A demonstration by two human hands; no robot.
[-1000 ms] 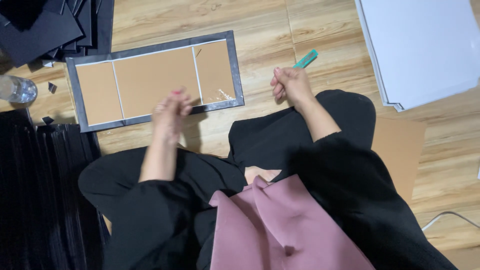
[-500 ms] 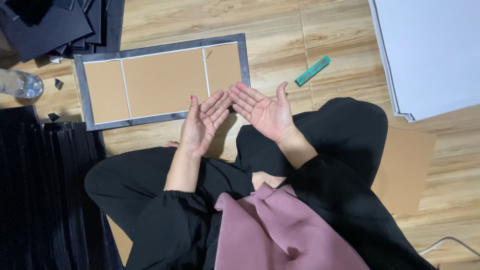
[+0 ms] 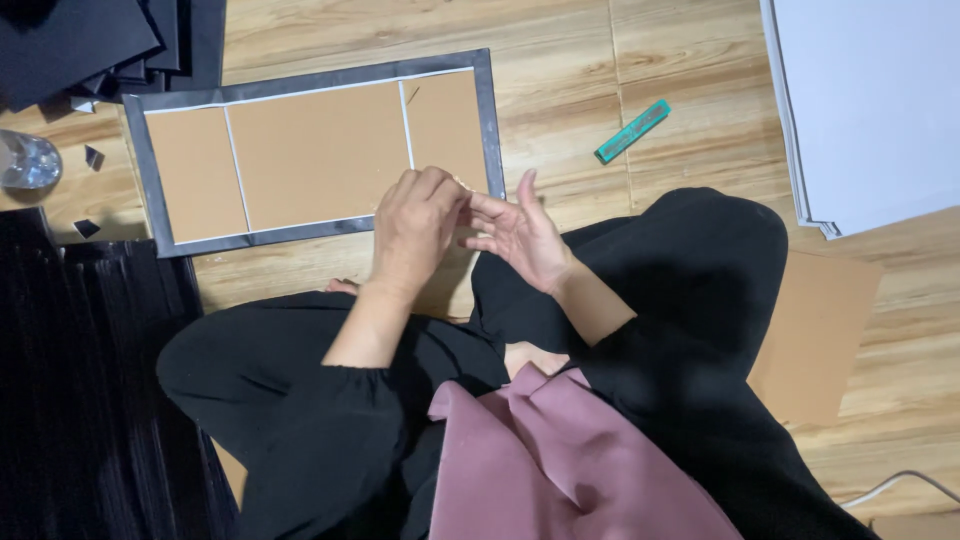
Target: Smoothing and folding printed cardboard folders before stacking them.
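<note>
Brown board panel in grey frame flat on wood floor, near edge under hands. Left hand curled, fingertips pinching at right hand fingers; right hand spread, holds nothing. Green cutter well right, untouched

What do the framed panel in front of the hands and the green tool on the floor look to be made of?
The panel looks like matte brown cardboard, three pieces with pale seams, edged in a dark grey, faintly glossy border, perhaps tape or paper. The green tool looks like smooth plastic; its kind is unclear. The floor shows wood-grain planks.
</note>
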